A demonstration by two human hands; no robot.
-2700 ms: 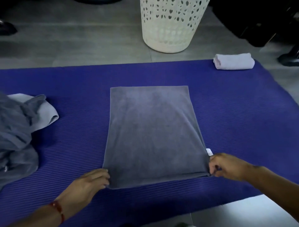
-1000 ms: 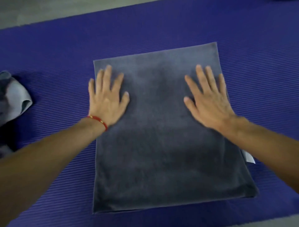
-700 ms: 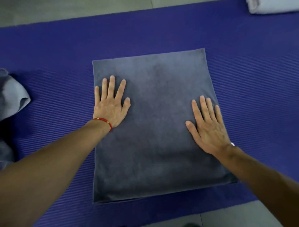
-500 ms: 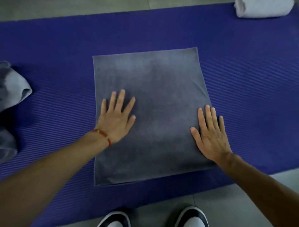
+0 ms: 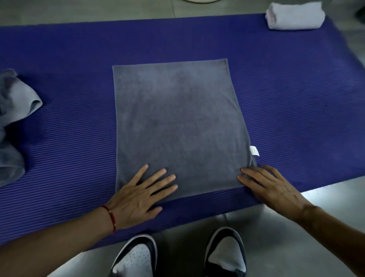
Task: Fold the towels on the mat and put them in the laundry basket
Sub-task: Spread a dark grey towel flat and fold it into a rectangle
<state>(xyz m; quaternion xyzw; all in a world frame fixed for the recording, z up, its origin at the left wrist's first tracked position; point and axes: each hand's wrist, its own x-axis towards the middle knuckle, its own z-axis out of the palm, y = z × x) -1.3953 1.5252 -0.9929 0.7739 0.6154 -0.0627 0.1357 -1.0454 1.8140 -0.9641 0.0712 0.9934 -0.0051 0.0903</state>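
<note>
A grey towel (image 5: 177, 122) lies flat as a folded rectangle in the middle of the blue mat (image 5: 75, 122), with a small white tag (image 5: 254, 151) at its right edge. My left hand (image 5: 138, 195) rests flat with straight fingers on the towel's near left corner. My right hand (image 5: 270, 185) lies flat at the near right corner, fingertips on the towel's edge. A pile of crumpled grey towels (image 5: 11, 122) sits at the mat's left edge. A folded white towel (image 5: 294, 16) lies at the far right corner. Only a sliver of the basket's base (image 5: 199, 1) shows at the top.
Grey floor tiles (image 5: 306, 237) surround the mat. My two shoes (image 5: 225, 255) stand on the floor just before the mat's near edge, below the towel.
Both flat hands have slid back over the towel from its far part to its near corners. The view has tilted down, so the shoes and the near floor show.
</note>
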